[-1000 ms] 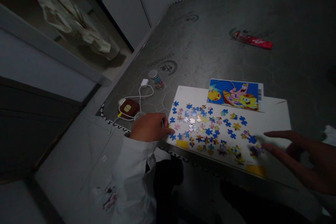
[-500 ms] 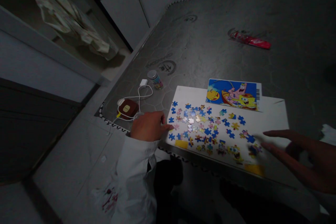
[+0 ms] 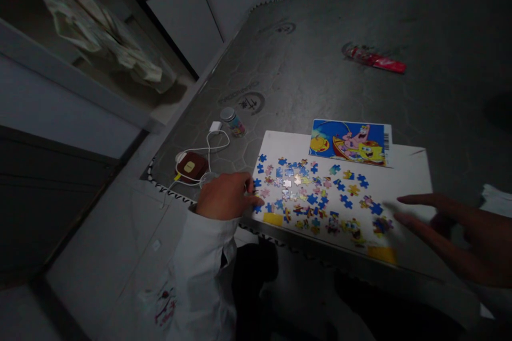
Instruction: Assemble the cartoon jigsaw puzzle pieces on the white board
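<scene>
A white board (image 3: 408, 181) bears several loose jigsaw puzzle pieces (image 3: 312, 200), mostly blue, pink and yellow. My left hand (image 3: 224, 195) is closed at the board's left edge, its thumb on top beside the leftmost pieces and its other fingers partly hidden. Over the right part of the board, my right hand (image 3: 460, 237) has index finger and thumb apart with nothing between them. Near its fingertips lie a blue piece and a cluster of darker pieces (image 3: 382, 225). A cartoon picture card (image 3: 350, 141) rests across the board's far edge.
Left of the board are a small printed jar (image 3: 233, 122), a white charger (image 3: 216, 127) with its cable, and a brown box-like device (image 3: 192, 165). A red item in clear wrapping (image 3: 376, 58) lies farther back. White tissue (image 3: 496, 200) is at the right.
The view has shifted slightly, so the board and objects sit a little farther left. My left thumb sits slightly lower along the board's edge. My right hand keeps nearly the same pose.
</scene>
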`<state>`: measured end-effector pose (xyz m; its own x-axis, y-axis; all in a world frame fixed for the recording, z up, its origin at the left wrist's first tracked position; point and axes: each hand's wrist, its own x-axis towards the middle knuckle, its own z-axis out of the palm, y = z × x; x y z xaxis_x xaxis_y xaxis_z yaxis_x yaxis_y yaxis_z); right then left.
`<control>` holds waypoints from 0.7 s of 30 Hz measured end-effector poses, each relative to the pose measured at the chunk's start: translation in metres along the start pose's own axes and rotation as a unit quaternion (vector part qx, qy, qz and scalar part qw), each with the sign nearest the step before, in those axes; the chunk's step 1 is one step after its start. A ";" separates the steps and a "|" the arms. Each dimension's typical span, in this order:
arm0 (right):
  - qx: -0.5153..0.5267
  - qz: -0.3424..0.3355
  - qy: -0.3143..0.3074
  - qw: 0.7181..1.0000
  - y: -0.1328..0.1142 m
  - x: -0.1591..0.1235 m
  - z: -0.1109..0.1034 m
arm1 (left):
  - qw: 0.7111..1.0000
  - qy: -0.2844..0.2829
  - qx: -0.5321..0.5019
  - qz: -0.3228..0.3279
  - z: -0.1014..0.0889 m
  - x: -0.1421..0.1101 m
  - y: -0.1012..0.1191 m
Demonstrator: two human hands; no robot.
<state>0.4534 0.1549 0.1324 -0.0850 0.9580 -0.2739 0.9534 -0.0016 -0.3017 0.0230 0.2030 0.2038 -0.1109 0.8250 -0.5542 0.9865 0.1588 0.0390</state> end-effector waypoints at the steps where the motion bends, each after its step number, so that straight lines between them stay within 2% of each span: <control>1: 0.032 0.008 -0.043 0.999 -0.002 0.000 -0.001 | 1.000 0.001 -0.001 0.003 0.001 0.000 0.002; 3: 0.074 0.019 -0.095 0.993 -0.008 -0.001 -0.005 | 1.000 -0.004 -0.001 0.013 0.002 0.000 0.007; 5: 0.076 0.026 -0.083 0.993 -0.016 -0.002 -0.009 | 1.000 -0.011 -0.001 0.024 0.004 0.001 0.011; 8: 0.057 0.034 -0.031 0.997 -0.022 -0.002 -0.013 | 0.999 -0.011 -0.002 0.033 0.007 0.004 0.013; 13: 0.068 0.049 -0.107 0.991 -0.007 0.002 -0.013 | 1.000 0.001 0.000 0.030 0.007 0.003 0.011; 21: 0.061 0.028 -0.110 0.992 0.004 0.005 -0.005 | 0.999 -0.009 0.017 0.039 0.007 0.000 0.025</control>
<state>0.4587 0.1617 0.1345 -0.1074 0.8701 -0.4811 0.9176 -0.0995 -0.3848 0.0490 0.2034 0.1988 -0.0323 0.8240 -0.5657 0.9956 0.0762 0.0540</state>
